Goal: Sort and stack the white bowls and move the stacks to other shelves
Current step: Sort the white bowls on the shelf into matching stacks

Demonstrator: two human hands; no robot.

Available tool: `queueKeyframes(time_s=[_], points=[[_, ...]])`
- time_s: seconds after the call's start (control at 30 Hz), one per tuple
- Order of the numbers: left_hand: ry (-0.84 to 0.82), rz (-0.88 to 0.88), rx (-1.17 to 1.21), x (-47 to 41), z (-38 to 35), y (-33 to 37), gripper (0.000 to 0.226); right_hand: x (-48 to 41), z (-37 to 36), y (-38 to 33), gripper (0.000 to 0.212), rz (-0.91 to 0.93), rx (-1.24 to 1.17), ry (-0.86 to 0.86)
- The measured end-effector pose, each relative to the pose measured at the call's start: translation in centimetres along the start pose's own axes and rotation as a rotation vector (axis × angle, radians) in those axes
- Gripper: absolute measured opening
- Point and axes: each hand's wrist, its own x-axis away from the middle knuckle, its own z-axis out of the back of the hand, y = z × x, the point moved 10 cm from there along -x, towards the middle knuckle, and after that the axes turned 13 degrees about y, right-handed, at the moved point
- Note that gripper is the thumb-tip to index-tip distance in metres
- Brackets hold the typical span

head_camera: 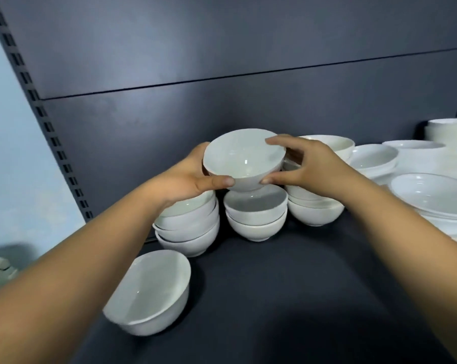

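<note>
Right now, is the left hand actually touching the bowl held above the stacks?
Touching. The head view shows the left hand with its thumb pressed against the near wall of the bowl and its fingers wrapped behind the far side.

Open dark shelf (pixel 288 285) foreground, bowl stacks (pixel 256 216) crowding the back, lone bowl (pixel 150 292) front-left

Head-worn view, angled forward-down, close over shelf (pixel 301 285), edges perhaps warped
</note>
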Motion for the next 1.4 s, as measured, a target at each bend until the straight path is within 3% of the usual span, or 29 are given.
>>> queueKeyframes(time_s=[0.13,0.33,0.5,0.8,1.1,1.27,1.4], points=[[-0.110,-0.036,-0.164,-2.1,-1.7,-1.6,0.051,0.4,-0.9,2.3,0.070,-0.054,0.013,0.029],[-0.292,0.063,-0.344,-3.9,-2.5,-5.5,0.041,1.6,-2.4,5.6,0.076,-0.147,0.028,0.077],[-0.410,0.168,-0.327,-3.9,-3.8,-7.7,0.053,2.4,-3.2,6.6,0.082,-0.148,0.093,0.091],[-0.522,0.178,-0.369,-4.4,-4.5,-9.3,0.057,3.7,-4.4,7.5,0.087,-0.204,0.046,0.204],[-0.543,0.196,-0.446,-4.4,-4.1,-9.5,0.074,4.6,-4.7,8.6,0.085,-0.264,-0.034,0.246],[-0.479,0.209,-0.476,-4.4,-3.5,-10.2,0.044,4.5,-4.6,8.7,0.078,-0.260,-0.026,0.261],[-0.361,0.172,-0.529,-4.2,-2.5,-9.7,0.040,4.4,-4.4,8.6,0.076,-0.229,0.007,0.287]])
